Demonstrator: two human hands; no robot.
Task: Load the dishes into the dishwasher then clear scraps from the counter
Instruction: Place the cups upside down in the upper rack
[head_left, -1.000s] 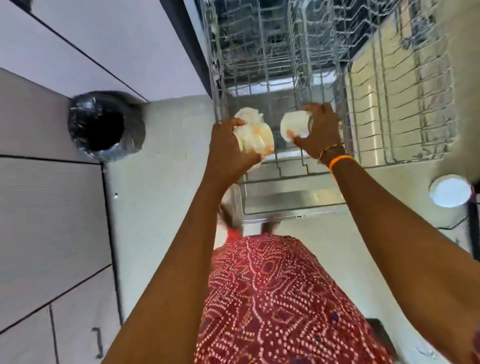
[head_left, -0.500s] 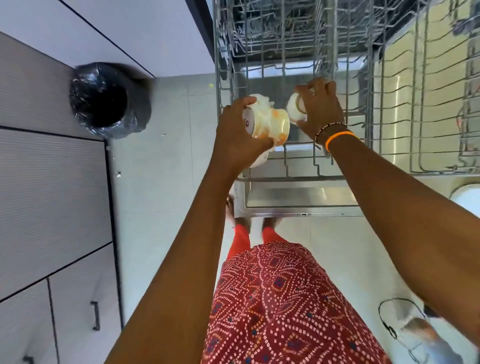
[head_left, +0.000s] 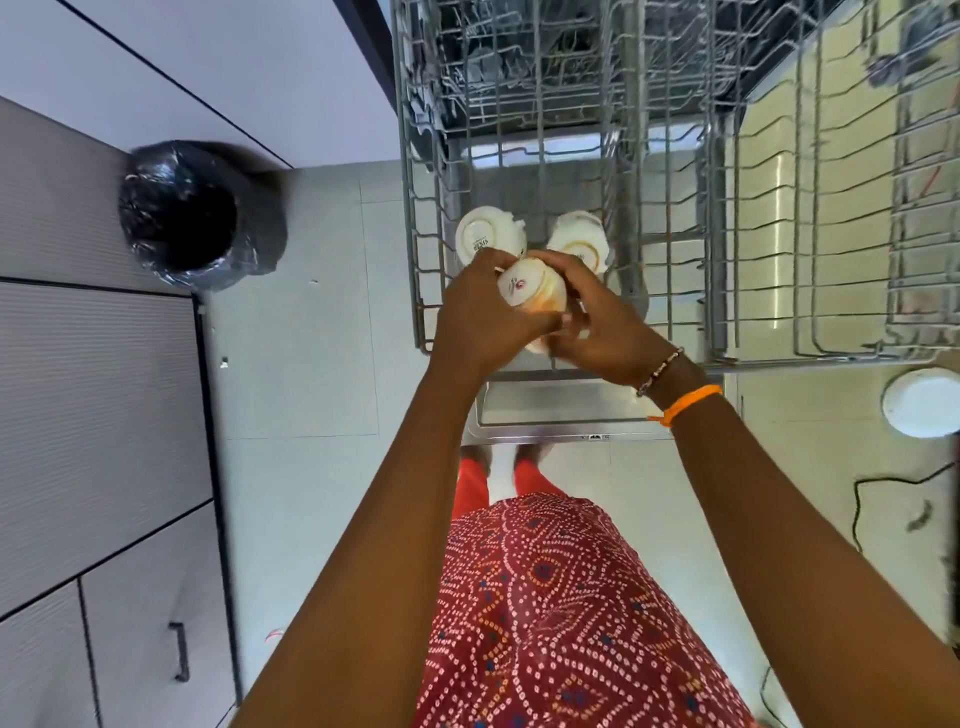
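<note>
The dishwasher's wire rack (head_left: 415, 223) is pulled out in front of me. Two white bowls sit upside down in it side by side: the left bowl (head_left: 485, 236) and the right bowl (head_left: 579, 239). Just in front of them, over the rack, both hands hold a stack of white bowls (head_left: 530, 288) smeared with orange residue, base turned up. My left hand (head_left: 483, 322) grips the stack from the left. My right hand (head_left: 597, 332) grips it from the right and below.
A bin with a black liner (head_left: 187, 215) stands on the floor to the left of the rack. Grey cabinet fronts (head_left: 93, 415) run along the left. A white lid-like disc (head_left: 922, 402) lies at the right edge. A black cable (head_left: 862, 499) trails on the floor.
The bowl my right hand held now sits in the rack, and a second bowl sits beside it. My right hand has come back onto the stack in my left hand.
</note>
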